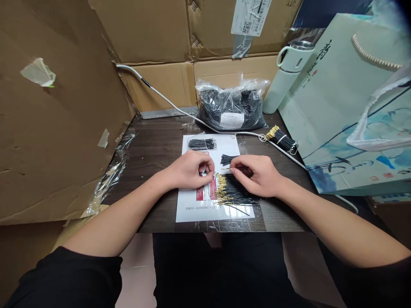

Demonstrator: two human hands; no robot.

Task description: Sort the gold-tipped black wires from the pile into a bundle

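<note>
Pinched between thumb and finger of the right hand (257, 173), one thin wire (225, 168), with a tiny gold tip poking out. In the left hand (192, 171), fingers curled round like a ring, thumb near fingertip, but too hard to tell if holding anything.

Below the right hand, on the right half of a flat white sheet (186, 211), a loose pile of wires (236, 188), skinny, straight and black, with shiny gold ends pointing left. Just behind the same hand, a small bunch of black wires (227, 159). Farther back on the sheet, more black wires (202, 143) in clear plastic. Near the left hand, red pictures printed on the sheet.

Underneath, a dark brown wood table (147, 149), with shiny clear tape by the edges. At the back, a fat, crinkly clear bag (233, 102) full of little black bits. In front of it, a bendy white cable (170, 102). To the right, a tied bundle (282, 139) with gold ends, a smooth pale green bottle (282, 79) and a big paper bag (340, 107) with blue painting. At the left and back, brown cardboard walls (64, 128)
</note>
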